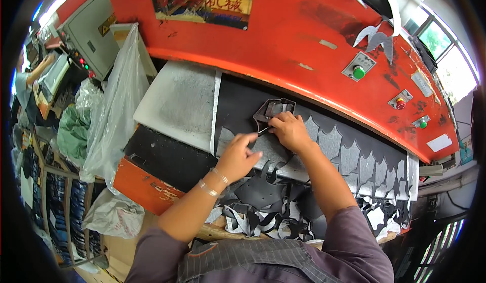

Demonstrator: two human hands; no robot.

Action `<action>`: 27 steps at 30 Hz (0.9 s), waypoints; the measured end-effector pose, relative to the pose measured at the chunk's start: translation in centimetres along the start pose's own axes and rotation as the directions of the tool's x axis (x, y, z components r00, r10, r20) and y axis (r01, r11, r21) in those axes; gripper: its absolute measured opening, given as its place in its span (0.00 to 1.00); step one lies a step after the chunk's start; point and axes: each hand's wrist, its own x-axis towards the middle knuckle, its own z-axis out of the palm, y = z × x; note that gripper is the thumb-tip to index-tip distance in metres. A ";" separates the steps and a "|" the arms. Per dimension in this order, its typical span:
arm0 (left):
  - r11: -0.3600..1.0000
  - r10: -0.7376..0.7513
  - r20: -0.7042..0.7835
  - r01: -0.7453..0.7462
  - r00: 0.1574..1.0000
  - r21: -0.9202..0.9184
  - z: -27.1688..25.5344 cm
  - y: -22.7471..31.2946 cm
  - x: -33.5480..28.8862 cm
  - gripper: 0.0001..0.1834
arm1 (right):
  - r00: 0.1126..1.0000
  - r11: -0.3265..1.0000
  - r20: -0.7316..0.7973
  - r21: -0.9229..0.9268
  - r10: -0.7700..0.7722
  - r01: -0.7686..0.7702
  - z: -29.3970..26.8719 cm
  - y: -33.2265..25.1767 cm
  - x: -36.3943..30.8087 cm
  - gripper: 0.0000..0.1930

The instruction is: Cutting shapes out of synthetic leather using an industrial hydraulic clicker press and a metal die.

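So the biggest thing here by far is a red machine (283, 55), scuffed and chipped, stretching across the top. A long black sheet (236, 96) lies on its bed, with a row of pale gray pointed shapes (349, 159) running off to the right; can't tell if they're pieces or gaps. Nearer the person there's a messy heap of black and white scraps (263, 192). Clear plastic (119, 100) hangs in a tall bunch on the left, and a whitish slab (177, 105) sits left of the black sheet.

Left hand (238, 156) is in the air, bit blurry, thumb and fingers spread wide with nothing in them. Right hand (287, 131) has its fingers bent at the right edge of a dark metal frame (263, 112), which is on the black sheet near the machine's front; can't tell whether it's truly gripping. Smallest stuff: bracelets (210, 187) on the left wrist, plus a green button (359, 72).
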 end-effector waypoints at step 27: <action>0.979 0.008 0.025 -0.012 1.000 0.202 -6.1 -0.5 -3.4 0.31 | 0.643 0.672 0.216 0.103 -0.735 0.734 -0.6 -0.8 8.4 0.06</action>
